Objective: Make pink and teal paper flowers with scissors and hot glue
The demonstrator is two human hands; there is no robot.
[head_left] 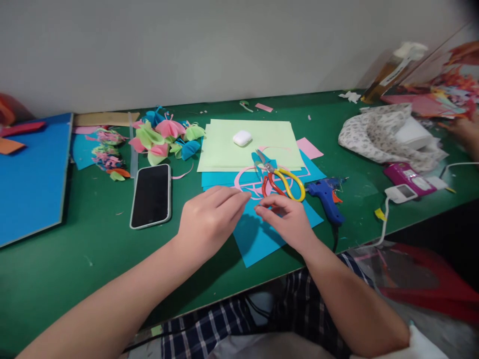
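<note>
My left hand point(211, 219) hovers over the blue paper point(252, 244), its fingers pinched together. Close beside it on the right, my right hand point(286, 219) has thumb and forefinger pressed together. Whatever is in either pinch is too small or hidden to make out. Just beyond my fingertips lie scissors point(275, 172) with one red and one yellow handle, blades partly apart, on top of pink paper cutouts point(243, 177). A blue hot glue gun point(325, 197) rests to the right of my right hand. Pale green sheets point(220, 144) are stacked behind, with a white rounded case point(242, 138) on them.
A phone point(151, 194) lies left of my hands, below several folded paper flowers point(170, 129). A blue board point(30, 184) covers the far left. At right are a patterned cloth point(359, 132), a magenta device point(407, 177), a bottle point(392, 72) and another person's hand point(466, 132).
</note>
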